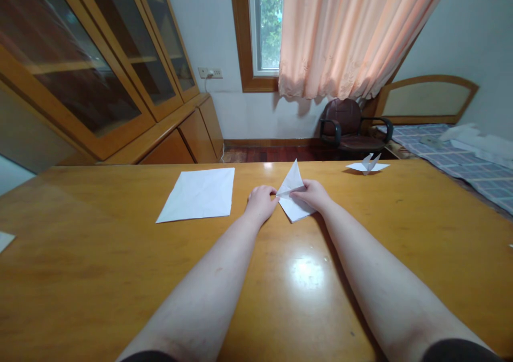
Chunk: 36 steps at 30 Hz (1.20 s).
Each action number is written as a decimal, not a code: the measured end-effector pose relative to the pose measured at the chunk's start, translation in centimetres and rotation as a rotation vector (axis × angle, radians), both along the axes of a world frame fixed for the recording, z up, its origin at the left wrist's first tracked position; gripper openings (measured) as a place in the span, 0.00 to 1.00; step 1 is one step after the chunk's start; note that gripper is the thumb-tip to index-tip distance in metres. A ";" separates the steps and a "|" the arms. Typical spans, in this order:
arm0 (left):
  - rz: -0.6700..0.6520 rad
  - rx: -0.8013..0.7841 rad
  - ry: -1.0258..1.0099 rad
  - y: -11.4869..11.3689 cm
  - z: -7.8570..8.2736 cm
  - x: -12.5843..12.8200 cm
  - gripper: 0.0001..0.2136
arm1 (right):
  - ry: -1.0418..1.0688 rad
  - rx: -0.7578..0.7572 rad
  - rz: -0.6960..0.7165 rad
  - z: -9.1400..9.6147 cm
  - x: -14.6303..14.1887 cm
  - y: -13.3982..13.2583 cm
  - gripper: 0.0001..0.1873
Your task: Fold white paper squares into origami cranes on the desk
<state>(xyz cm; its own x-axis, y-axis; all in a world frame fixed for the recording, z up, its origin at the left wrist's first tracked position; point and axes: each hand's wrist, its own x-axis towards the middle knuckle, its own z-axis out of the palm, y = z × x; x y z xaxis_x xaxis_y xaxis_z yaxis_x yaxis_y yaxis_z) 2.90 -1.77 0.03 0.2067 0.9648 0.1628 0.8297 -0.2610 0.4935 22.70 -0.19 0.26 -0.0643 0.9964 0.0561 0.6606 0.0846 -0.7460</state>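
Observation:
A partly folded sheet of white paper rests on the wooden table, with one pointed flap raised at its far side. My right hand grips the paper from the right, thumb over a fold and fingers behind. At the paper's left corner is my left hand, its fingers curled and pinching that corner. To the left lies a flat white paper sheet. A folded paper crane with spread wings stands near the far edge on the right.
The glossy wooden table spans the foreground. Past its far edge stand a brown office chair and a bed with a checked sheet. A glass-fronted cabinet rises at the left. White paper shows at the left edge.

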 end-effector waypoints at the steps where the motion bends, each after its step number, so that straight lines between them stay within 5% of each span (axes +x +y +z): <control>1: -0.001 0.005 -0.014 0.0 0.0 0.0 0.11 | 0.012 0.018 0.007 -0.1 0.0 0.1 0.13; 5: -0.034 0.016 -0.020 -0.3 0.3 0.2 0.22 | 0.090 0.052 0.088 -0.6 -0.1 0.1 0.14; 16: -0.121 0.055 0.089 -0.5 0.6 0.2 0.14 | 0.549 -0.055 0.219 -0.1 0.0 -0.2 0.28; 36: 0.045 -0.012 -0.005 0.1 0.3 -0.2 0.09 | 0.209 -0.053 0.406 0.7 0.3 -0.6 0.23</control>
